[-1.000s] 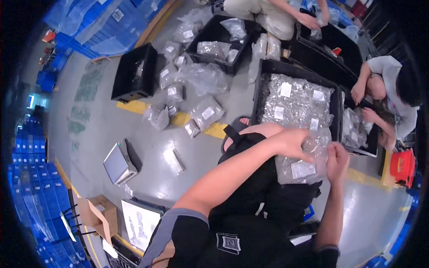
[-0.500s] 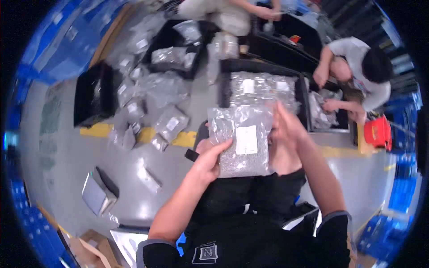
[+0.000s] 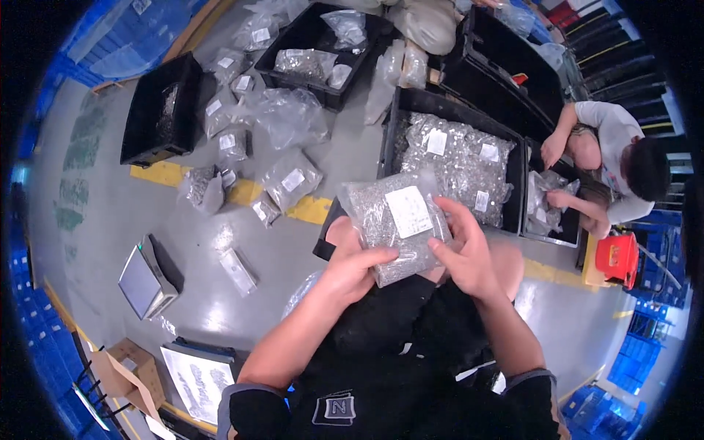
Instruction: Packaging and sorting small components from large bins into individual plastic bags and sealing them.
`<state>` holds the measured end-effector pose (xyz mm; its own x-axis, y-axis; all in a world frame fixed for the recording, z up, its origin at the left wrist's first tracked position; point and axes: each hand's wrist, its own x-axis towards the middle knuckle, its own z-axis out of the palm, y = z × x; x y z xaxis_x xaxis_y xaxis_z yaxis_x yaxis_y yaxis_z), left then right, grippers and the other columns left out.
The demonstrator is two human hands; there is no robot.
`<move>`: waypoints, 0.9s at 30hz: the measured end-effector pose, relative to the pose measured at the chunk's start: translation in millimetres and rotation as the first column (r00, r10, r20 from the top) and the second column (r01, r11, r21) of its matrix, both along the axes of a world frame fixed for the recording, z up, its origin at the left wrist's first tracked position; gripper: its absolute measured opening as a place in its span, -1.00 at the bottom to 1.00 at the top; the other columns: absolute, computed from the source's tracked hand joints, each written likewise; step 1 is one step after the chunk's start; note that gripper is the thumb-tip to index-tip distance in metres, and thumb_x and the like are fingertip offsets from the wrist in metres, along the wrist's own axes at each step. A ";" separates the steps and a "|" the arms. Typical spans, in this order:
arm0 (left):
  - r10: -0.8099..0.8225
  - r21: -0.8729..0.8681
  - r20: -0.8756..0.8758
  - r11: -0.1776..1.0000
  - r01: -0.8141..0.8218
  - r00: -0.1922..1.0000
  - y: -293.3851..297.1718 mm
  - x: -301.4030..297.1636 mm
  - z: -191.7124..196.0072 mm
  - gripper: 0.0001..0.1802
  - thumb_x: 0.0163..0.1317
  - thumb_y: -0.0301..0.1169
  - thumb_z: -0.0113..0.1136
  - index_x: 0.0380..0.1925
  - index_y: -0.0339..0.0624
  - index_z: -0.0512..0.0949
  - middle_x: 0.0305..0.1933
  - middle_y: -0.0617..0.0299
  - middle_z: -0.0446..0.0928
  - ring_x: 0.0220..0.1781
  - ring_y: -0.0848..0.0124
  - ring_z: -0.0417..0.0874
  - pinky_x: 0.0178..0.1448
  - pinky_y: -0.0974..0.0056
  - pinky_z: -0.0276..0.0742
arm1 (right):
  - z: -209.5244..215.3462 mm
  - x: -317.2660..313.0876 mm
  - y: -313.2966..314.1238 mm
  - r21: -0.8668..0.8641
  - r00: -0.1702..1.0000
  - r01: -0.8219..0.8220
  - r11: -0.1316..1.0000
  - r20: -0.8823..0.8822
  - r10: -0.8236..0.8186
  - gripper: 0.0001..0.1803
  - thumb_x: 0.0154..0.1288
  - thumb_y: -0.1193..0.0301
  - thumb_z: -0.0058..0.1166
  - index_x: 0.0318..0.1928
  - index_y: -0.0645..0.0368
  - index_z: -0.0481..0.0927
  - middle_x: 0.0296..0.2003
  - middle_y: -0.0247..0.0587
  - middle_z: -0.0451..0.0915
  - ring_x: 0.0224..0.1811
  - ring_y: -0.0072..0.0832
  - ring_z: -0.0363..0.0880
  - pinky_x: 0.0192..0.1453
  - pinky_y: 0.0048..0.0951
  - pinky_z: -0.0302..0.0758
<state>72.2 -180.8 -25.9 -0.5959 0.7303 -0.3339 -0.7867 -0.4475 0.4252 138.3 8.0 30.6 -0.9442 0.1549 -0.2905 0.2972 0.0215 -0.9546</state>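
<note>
Grey, glossy floor (image 3: 103,242) striped with yellow tape (image 3: 158,174) spreads beneath a person's bare hands holding a clear plastic bag (image 3: 389,238) of small silvery pieces, white label up, before the near left corner of a large black plastic crate (image 3: 462,115) of similar bags. The left hand (image 3: 356,268) clasps the bag's lower left, thumb on top, other fingers hidden; the right hand (image 3: 473,260) grips its right edge. Beyond the crate's right edge crouches a co-worker in a white shirt (image 3: 616,139).
</note>
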 end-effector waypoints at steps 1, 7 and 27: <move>-0.013 -0.004 -0.078 1.000 0.013 0.997 -7.0 -2.6 -6.1 -0.24 0.04 -0.65 0.24 0.30 -0.32 0.20 0.22 0.00 0.43 0.28 0.13 0.45 0.35 0.04 0.37 | 0.4 -3.5 -2.2 0.036 0.994 -0.032 0.999 -0.101 0.036 -0.33 0.14 0.64 0.09 0.30 0.30 0.23 0.17 -0.12 0.35 0.28 -0.37 0.29 0.35 -0.36 0.20; 0.088 -0.037 0.049 0.996 -0.087 0.995 -44.9 -35.9 -28.9 -0.35 0.07 -0.62 0.29 0.21 -0.29 0.34 0.18 0.04 0.47 0.23 0.22 0.49 0.29 0.16 0.42 | 4.9 -61.2 -22.4 0.459 0.902 -0.304 0.835 -0.144 0.408 -0.48 0.06 0.63 0.09 0.12 0.22 0.49 0.15 -0.09 0.38 0.25 -0.27 0.36 0.29 -0.34 0.29; 0.435 -0.319 0.538 0.898 -0.303 0.722 -97.1 -7.4 -287.5 -0.60 0.22 -0.52 0.10 0.07 -0.40 0.43 0.03 -0.05 0.56 0.07 0.10 0.60 0.20 0.05 0.51 | -66.7 -67.2 79.2 0.330 0.956 -0.176 0.928 0.280 0.082 -0.56 0.28 0.46 0.07 0.18 0.20 0.44 0.12 -0.25 0.49 0.06 -0.48 0.49 0.11 -0.48 0.42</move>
<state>64.7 -277.9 -313.4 -0.4438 0.3742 -0.8143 -0.6971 -0.7151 0.0513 71.1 87.2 -36.1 -0.8628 0.1724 -0.4753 0.5027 0.3924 -0.7703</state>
